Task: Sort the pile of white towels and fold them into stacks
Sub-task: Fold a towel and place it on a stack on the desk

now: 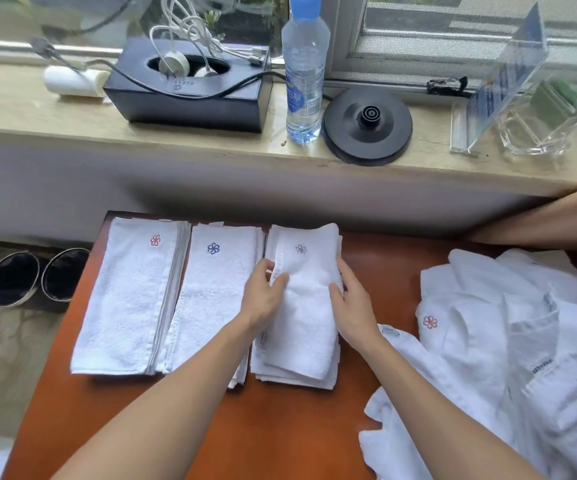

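Observation:
Three stacks of folded white towels lie side by side on the orange-brown table [280,427]. The left stack [131,299] bears a red flower mark, the middle stack [210,292] a blue one, the right stack [302,317] a dark one. My left hand [264,294] holds the left edge of the top towel on the right stack, thumb on top. My right hand [351,299] presses against that towel's right edge with fingers tucked at its side. A loose pile of unfolded white towels [508,358] fills the table's right side.
Behind the table runs a stone windowsill [37,112] with a black tissue box [190,88] full of cables, a water bottle [304,71], a black kettle base [368,124] and clear acrylic holders [508,91]. Two dark cups [34,277] lie on the floor at left. Another person's arm [550,220] reaches in at right.

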{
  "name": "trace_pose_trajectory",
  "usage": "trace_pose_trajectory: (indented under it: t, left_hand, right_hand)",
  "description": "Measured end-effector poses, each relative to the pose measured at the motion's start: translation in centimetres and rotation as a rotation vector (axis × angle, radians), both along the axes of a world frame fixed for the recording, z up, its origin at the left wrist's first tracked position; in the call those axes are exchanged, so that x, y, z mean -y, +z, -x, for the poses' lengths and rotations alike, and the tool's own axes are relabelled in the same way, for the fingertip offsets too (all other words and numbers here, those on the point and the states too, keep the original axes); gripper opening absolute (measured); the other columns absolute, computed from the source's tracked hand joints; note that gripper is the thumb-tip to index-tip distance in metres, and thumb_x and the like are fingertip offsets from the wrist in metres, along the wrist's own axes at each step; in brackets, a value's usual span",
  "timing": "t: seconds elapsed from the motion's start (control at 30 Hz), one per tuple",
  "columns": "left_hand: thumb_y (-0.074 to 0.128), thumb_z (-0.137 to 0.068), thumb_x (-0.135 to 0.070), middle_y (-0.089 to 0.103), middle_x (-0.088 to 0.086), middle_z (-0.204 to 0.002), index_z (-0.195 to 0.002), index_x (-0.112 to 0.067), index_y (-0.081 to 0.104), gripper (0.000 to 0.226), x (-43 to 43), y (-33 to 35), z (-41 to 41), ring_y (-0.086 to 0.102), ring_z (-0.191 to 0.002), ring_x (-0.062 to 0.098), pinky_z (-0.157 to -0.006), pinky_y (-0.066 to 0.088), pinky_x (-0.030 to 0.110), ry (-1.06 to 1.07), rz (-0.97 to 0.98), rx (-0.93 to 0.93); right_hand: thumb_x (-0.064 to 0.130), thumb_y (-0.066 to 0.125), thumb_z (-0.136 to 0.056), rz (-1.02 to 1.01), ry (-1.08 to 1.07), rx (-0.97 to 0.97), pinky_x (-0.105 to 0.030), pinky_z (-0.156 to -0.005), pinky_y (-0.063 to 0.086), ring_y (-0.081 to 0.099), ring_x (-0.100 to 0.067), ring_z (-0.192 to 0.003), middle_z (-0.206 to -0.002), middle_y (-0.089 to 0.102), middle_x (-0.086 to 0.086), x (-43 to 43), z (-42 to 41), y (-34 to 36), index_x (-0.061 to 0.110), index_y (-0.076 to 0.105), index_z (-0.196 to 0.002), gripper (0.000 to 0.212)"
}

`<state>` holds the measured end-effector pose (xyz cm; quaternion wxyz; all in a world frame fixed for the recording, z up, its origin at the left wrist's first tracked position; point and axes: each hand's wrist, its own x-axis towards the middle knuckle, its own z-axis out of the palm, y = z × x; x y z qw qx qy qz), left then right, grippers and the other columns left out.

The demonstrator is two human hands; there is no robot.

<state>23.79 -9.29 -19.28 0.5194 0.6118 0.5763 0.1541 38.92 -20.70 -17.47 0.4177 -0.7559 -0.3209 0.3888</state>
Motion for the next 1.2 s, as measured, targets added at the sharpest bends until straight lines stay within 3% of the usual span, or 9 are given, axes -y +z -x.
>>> trace_pose_trajectory:
  t: [0.23,0.33,0.47,0.63,0.8,0.93,1.07,1.13,1.2]
  left_hand:
    - [0.056,-0.1,-0.027,0.064,0.003,-0.115,-0.128,-0.019,0.054,0.029,-1.6,-0.6,0.6,0.06,-0.096,0.017,-0.079,0.047,0.032,0.018,0.06,-0.046]
    - [0.056,-0.097,-0.033,0.064,-0.005,-0.114,-0.136,-0.02,0.046,0.042,-0.4,-0.7,1.1,0.066,-0.098,0.015,-0.076,0.051,0.03,-0.011,0.103,-0.064]
    - [0.06,-0.096,-0.033,0.061,-0.017,-0.108,-0.142,-0.023,0.032,0.055,1.9,-0.2,2.9,0.068,-0.094,0.01,-0.073,0.051,0.028,-0.054,0.147,-0.108]
    - [0.054,-0.095,-0.019,0.063,0.0,-0.119,-0.145,-0.021,0.028,0.056,4.9,0.4,4.8,0.063,-0.101,0.022,-0.081,0.046,0.033,-0.186,0.135,-0.196]
    - [0.056,-0.098,-0.016,0.051,-0.007,-0.131,-0.155,-0.017,0.024,0.066,6.0,0.7,6.0,0.054,-0.115,0.016,-0.092,0.039,0.025,-0.211,0.163,-0.174]
    - [0.058,-0.095,-0.014,0.046,-0.016,-0.131,-0.155,-0.02,0.028,0.067,7.0,1.2,6.5,0.05,-0.118,0.008,-0.081,0.034,-0.003,-0.275,0.15,-0.177]
    - [0.053,-0.095,-0.011,0.033,0.004,-0.163,-0.161,-0.012,0.02,0.074,8.1,2.1,6.8,0.03,-0.152,0.021,-0.124,0.027,0.037,-0.383,0.112,-0.192]
    - [0.053,-0.098,-0.013,0.022,0.009,-0.167,-0.163,-0.01,0.012,0.077,9.1,3.2,7.2,0.027,-0.153,0.024,-0.126,0.022,0.037,-0.411,0.104,-0.253]
    - [0.052,-0.099,-0.016,0.031,0.013,-0.159,-0.163,-0.013,0.014,0.074,10.2,4.6,7.9,0.043,-0.14,0.029,-0.117,0.036,0.037,-0.441,0.069,-0.307]
  right_hand:
    - [0.013,0.046,-0.106,0.075,-0.005,-0.073,-0.032,-0.117,0.042,0.049,-0.006,-0.138,-0.153,0.05,0.014,-2.1,0.5,-1.0,0.027,0.036,-0.159,0.056]
    - [0.015,0.052,-0.101,0.062,-0.002,-0.091,-0.029,-0.101,0.053,0.06,0.008,-0.116,-0.124,0.06,0.037,-1.5,0.4,-1.0,0.05,0.044,-0.138,0.052]
    - [0.019,0.058,-0.097,0.105,0.033,-0.139,-0.026,-0.08,0.057,0.068,0.003,-0.096,-0.108,0.063,0.039,0.5,1.0,-0.6,0.082,0.033,-0.116,0.071]
    - [0.013,0.067,-0.093,0.191,0.071,-0.201,-0.031,-0.071,0.063,0.072,-0.008,-0.087,-0.125,0.057,0.019,4.9,2.1,-0.9,0.043,0.018,-0.16,0.088]
    - [0.004,0.059,-0.088,0.146,0.118,-0.128,-0.027,-0.061,0.055,0.057,-0.009,-0.066,-0.117,0.058,0.024,6.0,3.0,-0.8,0.067,0.027,-0.145,0.091]
    - [0.006,0.056,-0.085,0.164,0.136,-0.071,-0.021,-0.066,0.048,0.054,-0.002,-0.069,-0.122,0.059,0.014,6.4,3.3,-1.1,0.068,0.029,-0.143,0.09]
    - [0.016,0.057,-0.089,0.26,0.196,0.021,-0.031,-0.073,0.057,0.058,-0.011,-0.079,-0.125,0.047,0.007,7.1,3.5,-1.1,0.045,0.021,-0.16,0.085]
    - [0.015,0.058,-0.09,0.269,0.217,0.051,-0.035,-0.076,0.059,0.06,-0.016,-0.082,-0.124,0.046,0.002,7.7,3.7,-0.6,0.041,0.025,-0.159,0.08]
    - [0.015,0.057,-0.091,0.265,0.224,0.062,-0.031,-0.071,0.057,0.061,-0.015,-0.086,-0.124,0.048,0.0,8.4,4.1,0.4,0.039,0.031,-0.156,0.074]
